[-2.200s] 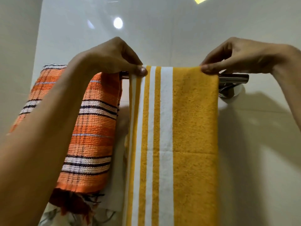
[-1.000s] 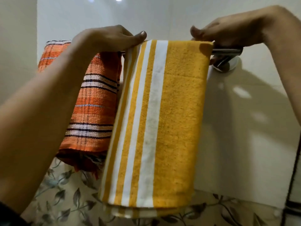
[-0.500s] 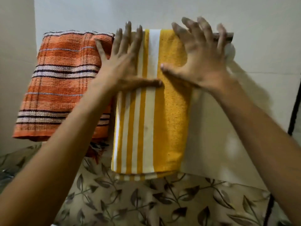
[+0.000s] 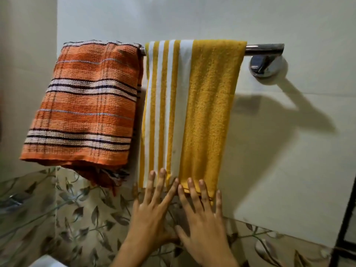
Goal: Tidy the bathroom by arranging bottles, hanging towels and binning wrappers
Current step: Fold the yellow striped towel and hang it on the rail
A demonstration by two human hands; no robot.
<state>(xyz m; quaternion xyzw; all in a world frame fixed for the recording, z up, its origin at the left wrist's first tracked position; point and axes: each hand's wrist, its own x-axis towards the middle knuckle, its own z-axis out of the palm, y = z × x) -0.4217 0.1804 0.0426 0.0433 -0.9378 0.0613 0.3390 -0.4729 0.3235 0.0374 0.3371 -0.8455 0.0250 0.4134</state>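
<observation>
- the left hand (image 4: 152, 214) lies nearest, low in the view, fingers straight and spread, flat against the wall; its fingertips (image 4: 162, 171) press on the bottom hem of the striped part of the towel.
- the right hand (image 4: 200, 222) sits just beside it, thumbs near each other, also flat with fingers straight and spread; its fingertips (image 4: 201, 183) rest on the lower edge of the plain yellow part. neither hand grips anything.
- behind the hands runs a band of beige wall tile printed with brown leaves (image 4: 86, 214).
- the yellow terry towel with white stripes down its left side (image 4: 192, 112) hangs folded over the rail, straight and smooth, its hem reaching down to the top of the leaf tile.
- just to its left hangs an orange woven towel with dark and white cross stripes (image 4: 86, 105), folded thicker and shorter, with a frayed fringe showing under its lower edge; the 2 towels are just beside each other at the top, with a sliver of rail between.
- the shiny chrome towel rail (image 4: 264, 48) sticks out bare to the right of the yellow towel and ends at a round chrome wall mount (image 4: 266, 66).
- farthest is the glossy pale wall tile (image 4: 289, 141), carrying the rail's shadow.
</observation>
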